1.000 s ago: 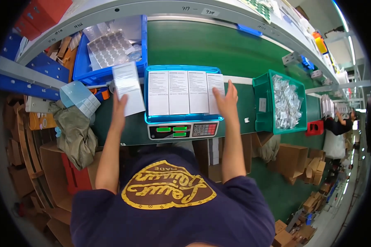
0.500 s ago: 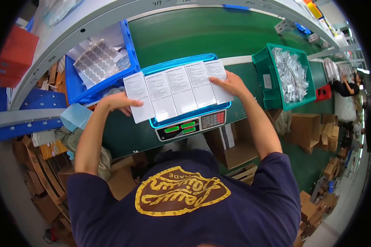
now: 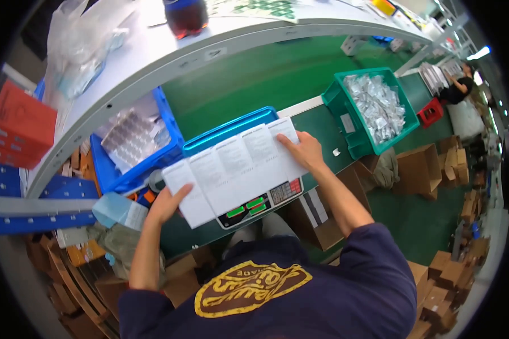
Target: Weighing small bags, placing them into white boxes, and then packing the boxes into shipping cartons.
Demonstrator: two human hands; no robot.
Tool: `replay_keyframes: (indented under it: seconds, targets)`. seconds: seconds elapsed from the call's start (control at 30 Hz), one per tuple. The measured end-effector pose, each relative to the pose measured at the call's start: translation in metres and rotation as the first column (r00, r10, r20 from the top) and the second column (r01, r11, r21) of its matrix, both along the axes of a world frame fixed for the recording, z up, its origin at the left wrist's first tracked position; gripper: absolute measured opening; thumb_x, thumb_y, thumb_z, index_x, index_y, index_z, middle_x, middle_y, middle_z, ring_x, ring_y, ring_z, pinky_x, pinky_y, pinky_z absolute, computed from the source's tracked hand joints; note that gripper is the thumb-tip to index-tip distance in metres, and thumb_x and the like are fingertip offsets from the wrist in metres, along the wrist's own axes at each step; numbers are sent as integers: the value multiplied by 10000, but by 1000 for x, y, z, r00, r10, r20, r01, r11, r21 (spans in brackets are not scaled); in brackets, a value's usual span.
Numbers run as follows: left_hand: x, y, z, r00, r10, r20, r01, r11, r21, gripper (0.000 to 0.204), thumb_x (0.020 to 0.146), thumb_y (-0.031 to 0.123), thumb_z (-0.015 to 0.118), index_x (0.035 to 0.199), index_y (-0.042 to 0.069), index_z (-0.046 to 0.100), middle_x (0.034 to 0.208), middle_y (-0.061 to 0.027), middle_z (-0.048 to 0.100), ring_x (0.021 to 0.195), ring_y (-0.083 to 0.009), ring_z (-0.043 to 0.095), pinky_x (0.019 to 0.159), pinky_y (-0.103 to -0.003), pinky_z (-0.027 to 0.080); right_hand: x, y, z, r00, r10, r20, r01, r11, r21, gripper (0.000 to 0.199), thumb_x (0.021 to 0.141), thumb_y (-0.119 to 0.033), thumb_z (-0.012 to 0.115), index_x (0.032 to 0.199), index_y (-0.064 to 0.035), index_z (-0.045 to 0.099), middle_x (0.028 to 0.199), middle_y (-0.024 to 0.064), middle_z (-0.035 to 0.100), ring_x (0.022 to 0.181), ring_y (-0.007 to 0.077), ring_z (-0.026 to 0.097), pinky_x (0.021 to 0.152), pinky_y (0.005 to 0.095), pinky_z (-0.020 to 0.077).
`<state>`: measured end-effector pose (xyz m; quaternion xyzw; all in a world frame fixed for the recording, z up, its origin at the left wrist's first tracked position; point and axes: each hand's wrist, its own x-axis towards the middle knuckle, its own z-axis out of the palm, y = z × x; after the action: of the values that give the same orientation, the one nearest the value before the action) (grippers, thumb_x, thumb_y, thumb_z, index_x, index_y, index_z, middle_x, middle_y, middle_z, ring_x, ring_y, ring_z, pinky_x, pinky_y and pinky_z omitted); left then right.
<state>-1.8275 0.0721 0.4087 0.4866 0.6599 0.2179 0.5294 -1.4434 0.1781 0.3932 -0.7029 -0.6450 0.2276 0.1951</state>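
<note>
Squeezing the row of white boxes [image 3: 235,172] from both ends, the left hand [image 3: 165,205] and right hand [image 3: 305,152] pinch it over the scale [image 3: 287,192]; even inward pressure and level wrists should keep its middle from slipping.

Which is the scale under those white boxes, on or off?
On. The scale has green displays glowing beside its keypad, past the edge of the white boxes. Any numbers are too blurry to read.

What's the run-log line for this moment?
left hand: holds white box row, left end | right hand: holds same row, right end | scale: partly hidden by row
</note>
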Motion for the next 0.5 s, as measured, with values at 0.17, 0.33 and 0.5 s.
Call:
replay_keyframes:
  seconds: [0.17, 0.33, 0.5]
  targets:
    - [78, -65, 117, 900, -22, -435, 203, 905, 374, 446, 741, 263, 788, 1040, -32, 638, 838, -145, 699, 822, -248, 684, 773, -343, 523, 61, -77, 88, 749, -120, -651, 272, 952, 138, 491, 944, -518, 501, 1039, -44, 583, 914, -30, 531, 821, 81, 464, 734, 261, 396]
    - [153, -79, 113, 911, -232, -341, 345, 881, 323, 739, 670, 178, 834, 1304, 16, 492, 1392, -242, 408, 1294, -350, 414, 1055, -379, 336, 181, -142, 134, 614, -246, -750, 376, 927, 4, 587, 846, -438, 581, 1238, -8, 501, 1092, 35, 557, 1017, 135, 516, 911, 270, 378]
    - [285, -73, 78, 741, -618, -262, 670, 656, 347, 701, 745, 191, 778, 1317, -13, 427, 1358, -249, 412, 1206, -389, 503, 1059, -412, 342, 290, -266, 95, 601, -480, -639, 557, 825, -95, 694, 776, -455, 616, 1258, 25, 474, 1179, 98, 524, 1087, 173, 484, 955, 296, 363]
